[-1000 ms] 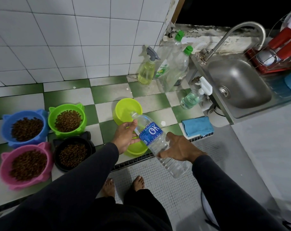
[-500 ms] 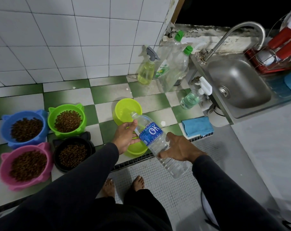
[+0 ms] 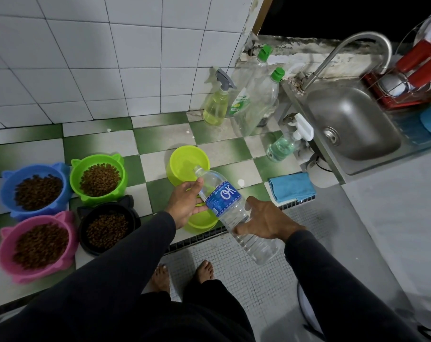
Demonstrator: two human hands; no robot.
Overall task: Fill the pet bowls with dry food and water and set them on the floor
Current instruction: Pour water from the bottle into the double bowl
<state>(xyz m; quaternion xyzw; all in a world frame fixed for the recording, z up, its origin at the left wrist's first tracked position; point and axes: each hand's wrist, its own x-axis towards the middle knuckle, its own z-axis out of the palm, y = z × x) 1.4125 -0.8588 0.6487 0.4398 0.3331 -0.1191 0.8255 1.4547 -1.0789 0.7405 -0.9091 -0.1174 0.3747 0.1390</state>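
A clear water bottle (image 3: pixel 224 196) with a blue label lies tilted in both hands, its open mouth over the far lime bowl (image 3: pixel 175 166). My left hand (image 3: pixel 185 201) grips it near the neck, and my right hand (image 3: pixel 266 218) holds its lower body. A second lime bowl (image 3: pixel 202 222) sits under the bottle and my left hand, mostly hidden. To the left stand a blue bowl (image 3: pixel 7 178), a green bowl (image 3: pixel 76 169), a pink bowl (image 3: pixel 4 245) and a black bowl (image 3: pixel 133 215), each holding brown kibble.
A yellow spray bottle (image 3: pixel 215 104), two clear green-capped bottles (image 3: pixel 261 99) and a small pump bottle (image 3: pixel 281 148) stand by the wall. A blue cloth (image 3: pixel 292 186) lies beside the steel sink (image 3: pixel 345 122). A drain grate (image 3: pixel 197 239) borders the raised tiles; bare feet (image 3: pixel 160 277) stand below.
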